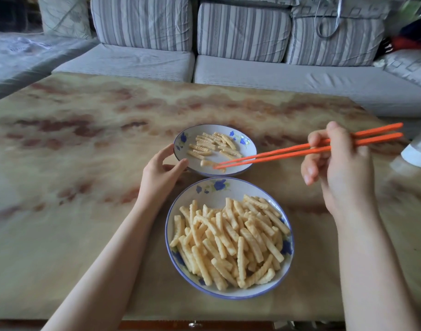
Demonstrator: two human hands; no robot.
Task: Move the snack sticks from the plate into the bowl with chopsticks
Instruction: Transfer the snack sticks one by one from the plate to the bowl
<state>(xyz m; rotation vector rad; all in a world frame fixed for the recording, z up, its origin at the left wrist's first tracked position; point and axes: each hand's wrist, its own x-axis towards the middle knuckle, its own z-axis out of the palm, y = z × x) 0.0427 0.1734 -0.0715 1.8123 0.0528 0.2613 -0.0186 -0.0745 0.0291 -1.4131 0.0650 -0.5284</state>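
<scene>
A large blue-rimmed plate (214, 187) near me holds a heap of crinkled yellow snack sticks (231, 240). Just beyond it stands a smaller flowered bowl (251, 145) with several snack sticks (212, 143) lying in it. My left hand (160, 173) grips the bowl's left rim with thumb and fingers. My right hand (340, 168) holds a pair of orange chopsticks (288, 149). Their tips reach into the front of the bowl, close together, beside a loose stick (206, 162). I cannot tell whether the tips pinch anything.
Both dishes stand on a marbled tan table (85, 163). A white object (417, 154) sits at the table's right edge, close to the chopsticks' back ends. A grey striped sofa (240, 68) runs behind the table.
</scene>
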